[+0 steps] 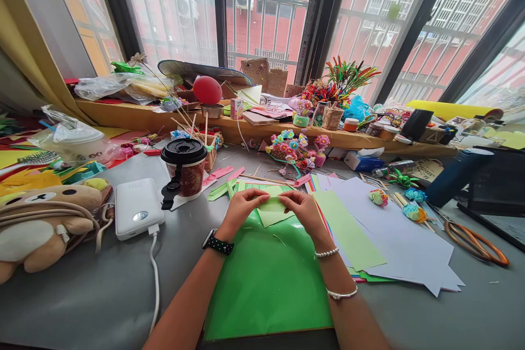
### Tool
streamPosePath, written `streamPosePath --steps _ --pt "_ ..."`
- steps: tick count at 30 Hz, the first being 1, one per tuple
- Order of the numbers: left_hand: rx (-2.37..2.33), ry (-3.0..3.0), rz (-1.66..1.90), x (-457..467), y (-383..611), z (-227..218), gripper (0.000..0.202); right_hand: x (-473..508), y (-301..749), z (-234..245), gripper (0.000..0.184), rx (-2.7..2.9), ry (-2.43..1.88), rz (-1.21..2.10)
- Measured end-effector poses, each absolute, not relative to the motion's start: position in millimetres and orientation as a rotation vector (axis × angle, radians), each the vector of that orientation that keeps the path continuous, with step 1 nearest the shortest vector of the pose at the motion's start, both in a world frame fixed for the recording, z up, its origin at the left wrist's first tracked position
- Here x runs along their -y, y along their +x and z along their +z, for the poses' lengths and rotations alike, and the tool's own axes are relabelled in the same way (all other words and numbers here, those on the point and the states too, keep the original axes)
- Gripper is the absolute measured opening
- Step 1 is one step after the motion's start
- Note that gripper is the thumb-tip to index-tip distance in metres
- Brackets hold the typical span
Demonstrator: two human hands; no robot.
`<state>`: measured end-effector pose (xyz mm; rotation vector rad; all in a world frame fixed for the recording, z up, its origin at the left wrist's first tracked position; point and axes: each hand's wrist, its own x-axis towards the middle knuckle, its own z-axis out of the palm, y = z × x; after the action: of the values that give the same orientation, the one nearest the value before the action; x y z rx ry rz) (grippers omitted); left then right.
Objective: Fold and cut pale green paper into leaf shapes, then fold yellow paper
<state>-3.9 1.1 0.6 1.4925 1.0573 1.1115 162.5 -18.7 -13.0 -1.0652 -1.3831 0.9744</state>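
My left hand (240, 209) and my right hand (302, 209) both pinch a small piece of light green paper (273, 209), one at each end, fingers curled on its folded top edge. The paper lies over a large bright green sheet (266, 284) spread on the grey table (102, 295) in front of me. A black watch is on my left wrist and bead bracelets are on my right wrist.
A stack of white and coloured paper sheets (394, 235) lies to the right, with orange-handled scissors (476, 240) beyond. To the left stand a lidded paper cup (184, 167), a white power bank (136, 206) with cable and a plush bear (41, 219). Paper flowers (295, 147) and craft clutter fill the windowsill.
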Motion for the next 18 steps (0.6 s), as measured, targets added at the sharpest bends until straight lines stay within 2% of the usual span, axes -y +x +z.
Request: streamPosePath --steps 18 --pt "-1.017 1.396 1.178 -2.2 -7.1 1.0 0.026 19.4 163.9 -11.3 0.021 1.328 -1.089 0.971"
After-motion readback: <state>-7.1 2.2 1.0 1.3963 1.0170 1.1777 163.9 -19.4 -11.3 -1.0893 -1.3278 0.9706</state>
